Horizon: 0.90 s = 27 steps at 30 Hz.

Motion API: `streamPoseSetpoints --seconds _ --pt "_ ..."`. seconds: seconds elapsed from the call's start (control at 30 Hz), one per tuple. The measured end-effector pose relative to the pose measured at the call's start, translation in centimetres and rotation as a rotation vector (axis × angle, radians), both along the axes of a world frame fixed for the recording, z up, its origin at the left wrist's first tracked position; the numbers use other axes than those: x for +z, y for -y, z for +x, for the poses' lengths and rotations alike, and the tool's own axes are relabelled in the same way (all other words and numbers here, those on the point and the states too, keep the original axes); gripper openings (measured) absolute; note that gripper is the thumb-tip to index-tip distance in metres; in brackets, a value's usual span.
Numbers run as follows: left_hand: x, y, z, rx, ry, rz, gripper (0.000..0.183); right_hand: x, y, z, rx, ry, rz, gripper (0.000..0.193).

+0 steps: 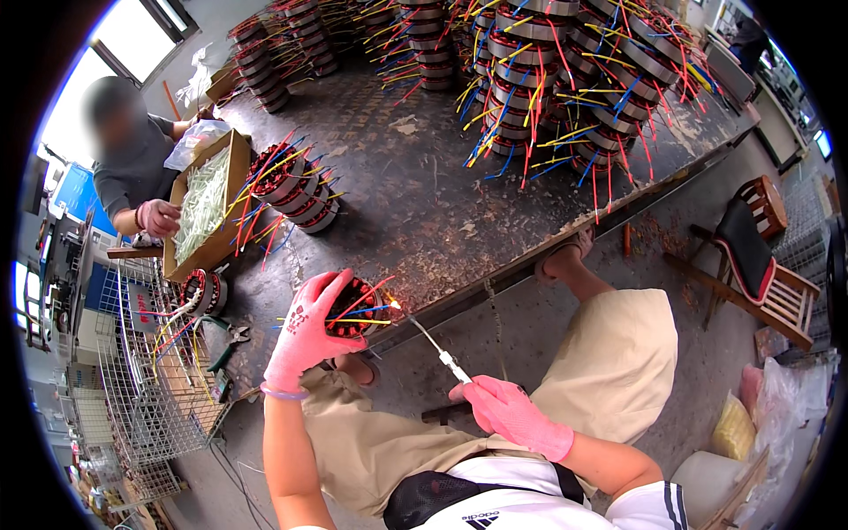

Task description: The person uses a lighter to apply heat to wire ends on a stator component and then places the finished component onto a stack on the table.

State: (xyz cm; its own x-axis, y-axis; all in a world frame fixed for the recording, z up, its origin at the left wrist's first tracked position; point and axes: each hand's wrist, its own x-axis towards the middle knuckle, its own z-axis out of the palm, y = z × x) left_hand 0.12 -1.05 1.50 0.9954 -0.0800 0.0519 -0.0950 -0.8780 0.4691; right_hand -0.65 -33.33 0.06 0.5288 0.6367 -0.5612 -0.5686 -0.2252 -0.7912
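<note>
My left hand (309,331), in a pink glove, grips a motor stator (351,309) with red, blue and yellow wires at the table's front edge. The stator's wire side faces right. In my right hand (521,417), also pink-gloved, is a slim torch (453,364) with a white handle and a thin metal tube. A small orange flame (395,305) glows between the tube's tip and the stator's wires. Whether the tip touches a wire is too small to tell. The fingers of my right hand wrap the handle's lower end.
Stacks of wired stators (521,79) crowd the worn table (415,185). A shorter stack (296,190) stands near a box (238,168) of pale tubes, where a co-worker's gloved hand (159,217) reaches. Left of me are another stator (205,291), pliers (231,340) and a wire rack (146,371).
</note>
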Motion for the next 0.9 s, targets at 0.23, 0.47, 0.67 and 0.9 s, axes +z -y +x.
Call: streamPoseSetpoints --seconds 0.23,0.47,0.67,0.9 --pt "-0.32 -0.19 -0.11 -0.001 0.009 -0.002 0.102 0.61 -0.14 0.10 -0.015 -0.032 -0.009 0.029" --pt "-0.23 -0.04 -0.19 0.005 0.006 -0.004 0.100 0.61 -0.04 0.03 -0.002 0.002 -0.021 0.029" --pt "-0.15 -0.05 -0.08 -0.002 0.013 -0.003 0.100 0.40 -0.09 0.06 0.001 0.026 -0.018 0.029" --pt "-0.06 0.01 -0.10 0.005 -0.006 -0.021 0.099 0.32 -0.12 -0.03 -0.009 0.005 -0.003 0.028"
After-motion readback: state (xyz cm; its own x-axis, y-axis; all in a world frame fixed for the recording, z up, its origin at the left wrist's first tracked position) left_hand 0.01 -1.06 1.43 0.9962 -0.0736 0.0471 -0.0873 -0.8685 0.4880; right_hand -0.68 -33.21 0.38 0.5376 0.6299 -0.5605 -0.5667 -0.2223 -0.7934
